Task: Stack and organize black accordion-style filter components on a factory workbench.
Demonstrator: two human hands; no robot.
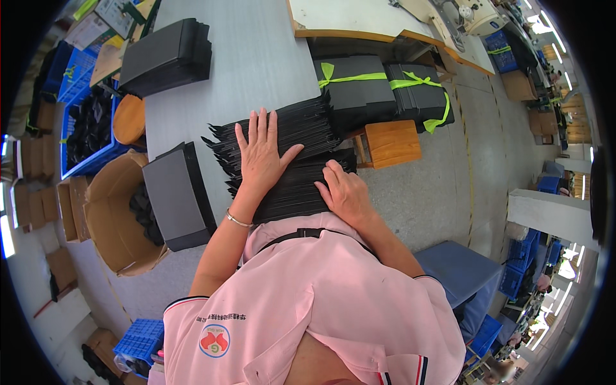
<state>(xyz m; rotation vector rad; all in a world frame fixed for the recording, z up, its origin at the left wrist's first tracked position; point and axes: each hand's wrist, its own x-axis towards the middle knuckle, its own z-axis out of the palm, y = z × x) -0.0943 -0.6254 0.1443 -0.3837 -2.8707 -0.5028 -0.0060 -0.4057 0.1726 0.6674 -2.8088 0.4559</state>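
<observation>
A long row of thin black pieces (289,186), layered edge to edge, lies across the near end of the table, right in front of my body. My left hand (262,154) rests flat on the row, fingers stretched out and thumb spread toward the right. At the row's right end my right hand (346,191) is curled, its bent fingers and thumb closed on the edge of the black pieces. How many pieces it grips is hidden. A flat dark grey stack (176,196) sits at the table's left edge, apart from both hands.
Another dark stack (165,56) stands farther up the pale table (250,51). Bundles tied with yellow-green strips (356,86) lie beyond a wooden stool (393,144) at right. An open cardboard box (115,218) and a blue crate (93,138) stand at left. A sewing machine (478,16) is far right.
</observation>
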